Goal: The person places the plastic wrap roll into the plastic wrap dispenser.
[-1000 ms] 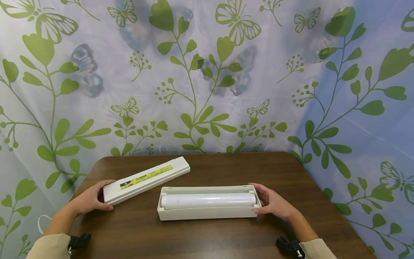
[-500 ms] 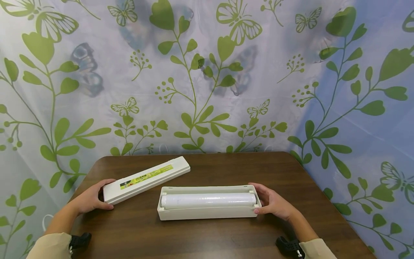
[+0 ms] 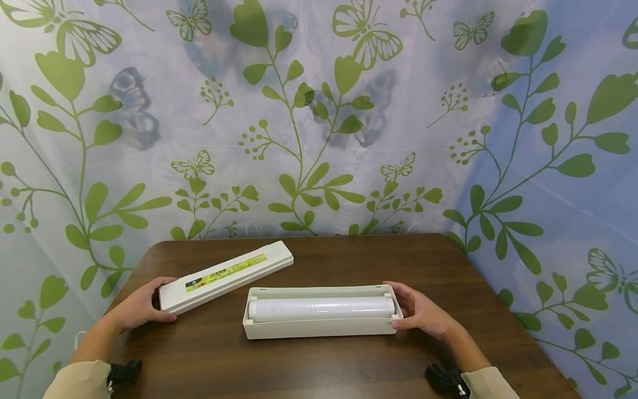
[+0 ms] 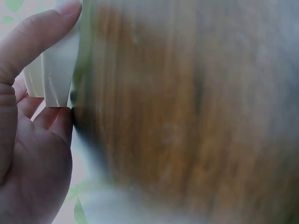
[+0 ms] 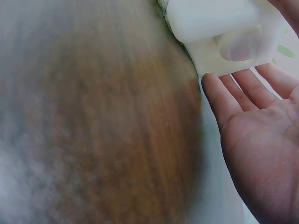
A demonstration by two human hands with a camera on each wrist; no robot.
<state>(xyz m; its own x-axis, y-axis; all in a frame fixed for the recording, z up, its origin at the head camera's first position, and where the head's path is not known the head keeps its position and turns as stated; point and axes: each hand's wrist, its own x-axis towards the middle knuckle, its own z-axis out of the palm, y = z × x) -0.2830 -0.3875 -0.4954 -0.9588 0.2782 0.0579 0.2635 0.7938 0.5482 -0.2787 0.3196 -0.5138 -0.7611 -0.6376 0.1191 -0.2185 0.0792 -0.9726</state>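
My right hand [image 3: 421, 315] grips the right end of an open white plastic dispenser box [image 3: 319, 330]; my left hand [image 3: 137, 307] grips its lid [image 3: 230, 281].
Nearest: beige sleeves [image 3: 82, 379], cut off at frame edge, black wrist gear [image 3: 124, 371]. Box sits on brown wood-grain table [image 3: 349, 366], smooth glossy white roll [image 3: 321, 307] inside. Lid lies slanted, further back left; yellow-green label [image 3: 226, 272], print too small to read. Wrist views blur the tabletop. Behind: leaf-and-butterfly curtain [image 3: 309, 127].

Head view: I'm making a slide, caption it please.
Left hand grips the labelled white lid, right hand the open white box holding a white roll, on a wood-grain table.
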